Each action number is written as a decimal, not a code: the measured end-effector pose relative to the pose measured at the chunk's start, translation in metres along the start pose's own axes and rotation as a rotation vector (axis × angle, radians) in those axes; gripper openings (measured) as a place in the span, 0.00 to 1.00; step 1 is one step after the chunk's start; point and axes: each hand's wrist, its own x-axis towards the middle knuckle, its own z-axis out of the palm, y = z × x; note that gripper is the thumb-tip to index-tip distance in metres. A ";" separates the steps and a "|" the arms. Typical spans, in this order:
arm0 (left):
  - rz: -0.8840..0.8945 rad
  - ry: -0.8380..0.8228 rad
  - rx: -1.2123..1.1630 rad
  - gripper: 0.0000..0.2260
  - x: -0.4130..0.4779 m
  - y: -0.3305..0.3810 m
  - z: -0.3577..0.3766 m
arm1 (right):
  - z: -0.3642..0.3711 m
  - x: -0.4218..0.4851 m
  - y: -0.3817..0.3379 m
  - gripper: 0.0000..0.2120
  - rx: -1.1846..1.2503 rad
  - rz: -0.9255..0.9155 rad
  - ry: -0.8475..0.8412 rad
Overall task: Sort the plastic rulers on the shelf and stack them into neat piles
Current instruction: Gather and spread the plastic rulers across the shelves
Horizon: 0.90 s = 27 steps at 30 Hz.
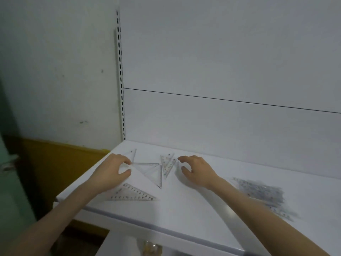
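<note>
Clear plastic triangle rulers lie scattered on the white shelf (193, 206). My left hand (112, 169) pinches the left corner of a large clear triangle ruler (151, 171) between thumb and fingers. Behind that hand sits another small triangle (132, 154). A narrow pair of printed triangles (168, 164) lies just left of my right hand (197, 170), which hovers with curled, parted fingers and holds nothing. A long triangle with printed numbers (132, 194) rests near the front edge, below my left wrist. A blurred pile of straight rulers (263, 193) lies at the right.
The shelf's white back panel (221, 117) rises right behind the rulers, with a slotted upright (120, 80) at its left end. The shelf's left edge drops off beside a yellow-and-white wall (55, 157). A lower shelf shows beneath the front edge.
</note>
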 end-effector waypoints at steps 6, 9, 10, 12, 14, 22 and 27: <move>0.184 -0.578 0.165 0.47 -0.029 0.014 -0.009 | 0.028 0.046 -0.034 0.30 0.018 -0.006 -0.174; 0.168 -0.600 0.084 0.43 -0.041 0.006 -0.015 | 0.039 0.061 -0.042 0.30 -0.006 -0.074 -0.201; 0.151 -0.603 0.037 0.41 -0.043 0.002 -0.016 | 0.041 0.065 -0.045 0.30 -0.021 -0.094 -0.202; 0.141 -0.597 0.002 0.38 -0.047 -0.004 -0.019 | 0.046 0.074 -0.051 0.29 -0.049 -0.121 -0.214; 0.144 -0.568 -0.021 0.36 -0.053 -0.008 -0.020 | 0.051 0.080 -0.059 0.23 -0.088 -0.151 -0.209; 0.274 -0.439 0.158 0.33 -0.076 -0.010 -0.024 | 0.053 0.085 -0.075 0.19 -0.139 -0.194 -0.172; 0.422 -0.252 0.358 0.20 -0.087 -0.009 -0.027 | 0.057 0.073 -0.087 0.18 -0.112 -0.275 -0.173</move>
